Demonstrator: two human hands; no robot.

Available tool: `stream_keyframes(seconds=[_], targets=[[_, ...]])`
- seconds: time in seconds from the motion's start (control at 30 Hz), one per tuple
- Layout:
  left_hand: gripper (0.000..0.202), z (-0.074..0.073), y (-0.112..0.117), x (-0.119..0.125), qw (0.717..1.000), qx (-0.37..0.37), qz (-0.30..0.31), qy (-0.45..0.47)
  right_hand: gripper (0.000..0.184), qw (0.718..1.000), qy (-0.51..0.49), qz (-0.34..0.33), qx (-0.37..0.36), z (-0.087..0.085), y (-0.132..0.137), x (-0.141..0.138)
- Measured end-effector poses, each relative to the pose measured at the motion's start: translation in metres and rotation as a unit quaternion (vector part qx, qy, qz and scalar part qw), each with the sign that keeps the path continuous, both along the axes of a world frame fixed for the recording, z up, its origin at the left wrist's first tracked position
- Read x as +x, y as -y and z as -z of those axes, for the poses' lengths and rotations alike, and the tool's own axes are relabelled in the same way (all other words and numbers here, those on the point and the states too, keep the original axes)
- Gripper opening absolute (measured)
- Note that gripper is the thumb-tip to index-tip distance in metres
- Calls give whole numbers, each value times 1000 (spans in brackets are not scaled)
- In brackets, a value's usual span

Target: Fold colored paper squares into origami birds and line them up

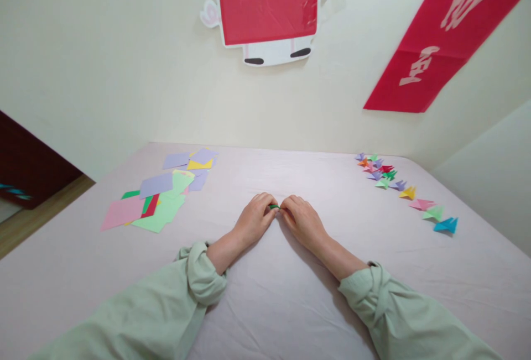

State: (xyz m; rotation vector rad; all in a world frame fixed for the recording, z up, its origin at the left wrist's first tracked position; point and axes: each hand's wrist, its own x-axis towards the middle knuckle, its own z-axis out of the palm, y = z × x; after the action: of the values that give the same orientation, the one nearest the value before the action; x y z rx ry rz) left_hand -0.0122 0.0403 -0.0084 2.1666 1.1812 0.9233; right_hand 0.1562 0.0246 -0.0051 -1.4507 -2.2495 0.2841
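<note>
Green paper [274, 206], only a small dark strip of it showing, sits at the middle of the head view, between the fingertips of the left hand [256, 219] and the right hand [305, 220]. Each grip is closed on it, thumb and fingers together, the left at one end and the right at the other; the fingers hide the rest of its shape. Both hands are low over the pale pink cloth-covered surface [269, 304], with light green sleeves [136, 304] rolled above the wrists.

To the left lie loose, overlapping flat sheets: a pink sheet [123, 212] nearest, a red sheet [150, 205], a purple sheet [156, 185] and light green sheets [160, 213], with more purple and yellow behind. Along the right runs a slanting line of small folded paper pieces, a blue piece [447, 225] nearest, then a light green piece [433, 214], a pink piece [422, 204] and a yellow piece [407, 192], the others crowded farther back. On the wall [124, 72] hang a red-and-white cutout [267, 3] and a red banner [435, 58].
</note>
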Motion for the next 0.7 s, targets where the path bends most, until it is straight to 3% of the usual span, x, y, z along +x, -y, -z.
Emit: stream_keyframes(seconds=[0.33,0.7], targets=[[16,1,-5,0,982,-122,-25,139,11,993,-119,2,-27,4,-3,2],[23,1,-6,0,978,-144,-36,144,16,977,-201,30,-59,5,-4,3]])
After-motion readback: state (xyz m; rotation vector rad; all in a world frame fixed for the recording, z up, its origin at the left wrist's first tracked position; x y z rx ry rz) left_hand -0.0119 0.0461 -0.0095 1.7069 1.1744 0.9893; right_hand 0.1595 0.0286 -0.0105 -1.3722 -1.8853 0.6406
